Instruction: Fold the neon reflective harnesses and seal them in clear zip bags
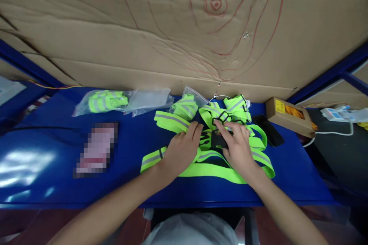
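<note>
Neon-yellow straps with grey reflective stripes (227, 174) lie loosely looped on the blue table before me. My left hand (184, 145) is closed, its fingers curled down on the strap at the middle of the bundle; the fingertips are partly hidden. Opposite it, my right hand (238, 147) rests over the bundle with thumb and index finger apart. Between the hands lies a flat black piece (218, 139), touched by my right hand. Black buckles (221, 118) sit on the straps just beyond my right index finger. Another black slider (160, 153) is on the strap at left.
Along the back lie a bagged yellow strap bundle (107, 101), clear plastic bags (148, 99) and another folded bundle (185, 106). A pixelated phone-like object (96, 149) lies left. To the right are a black phone-like object (268, 130) and a cardboard box (290, 116). A cardboard wall (172, 19) stands behind.
</note>
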{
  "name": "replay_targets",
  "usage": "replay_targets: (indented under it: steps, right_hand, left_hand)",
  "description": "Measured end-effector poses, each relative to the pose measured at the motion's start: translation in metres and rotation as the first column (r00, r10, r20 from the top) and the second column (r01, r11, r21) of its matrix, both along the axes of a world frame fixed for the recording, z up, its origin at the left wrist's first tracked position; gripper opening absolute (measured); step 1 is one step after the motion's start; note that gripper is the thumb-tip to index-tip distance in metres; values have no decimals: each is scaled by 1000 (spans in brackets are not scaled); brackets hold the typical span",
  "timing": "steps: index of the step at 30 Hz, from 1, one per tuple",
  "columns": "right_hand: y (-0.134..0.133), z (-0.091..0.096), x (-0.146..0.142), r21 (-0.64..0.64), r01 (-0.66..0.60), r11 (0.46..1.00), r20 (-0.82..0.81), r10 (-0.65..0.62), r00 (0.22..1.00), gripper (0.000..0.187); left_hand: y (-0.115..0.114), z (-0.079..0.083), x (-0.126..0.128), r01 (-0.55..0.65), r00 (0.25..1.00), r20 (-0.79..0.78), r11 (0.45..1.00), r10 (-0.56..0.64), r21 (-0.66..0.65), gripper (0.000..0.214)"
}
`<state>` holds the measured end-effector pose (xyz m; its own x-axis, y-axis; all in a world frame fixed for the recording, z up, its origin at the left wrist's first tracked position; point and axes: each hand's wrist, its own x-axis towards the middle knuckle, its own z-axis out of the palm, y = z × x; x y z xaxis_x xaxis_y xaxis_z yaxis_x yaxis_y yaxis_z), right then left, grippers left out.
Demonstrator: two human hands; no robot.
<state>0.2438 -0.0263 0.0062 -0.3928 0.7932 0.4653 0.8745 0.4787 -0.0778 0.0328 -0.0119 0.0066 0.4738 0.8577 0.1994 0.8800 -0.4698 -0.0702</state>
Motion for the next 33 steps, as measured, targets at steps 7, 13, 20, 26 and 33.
replay_targets:
  steps: [7,13,20,26,33]
  right_hand:
    - [-6,-16,-9,-115,-12,993,-45,6,999,102]
    - [-4,-14,0,-77,-41,996,-36,39,999,101]
    - [-13,-16,-17,-112,-45,993,-72,37,997,110]
    - [-11,-13,-11,-140,-74,987,-191,47,980,103]
    - [-7,12,11,-92,-118,989,-570,45,821,79]
  left_hand:
    - [-6,-7,-3,61,995,76,998,-62,20,56]
    - [-9,-11,-2,154,986,60,988,-154,8,58]
    - [-14,-16,4,160,955,254,987,-157,8,64]
    - [-13,2,-6,309,880,406,946,-245,-98,67]
    - [-17,55,-44,113,813,542,970,-215,216,37]
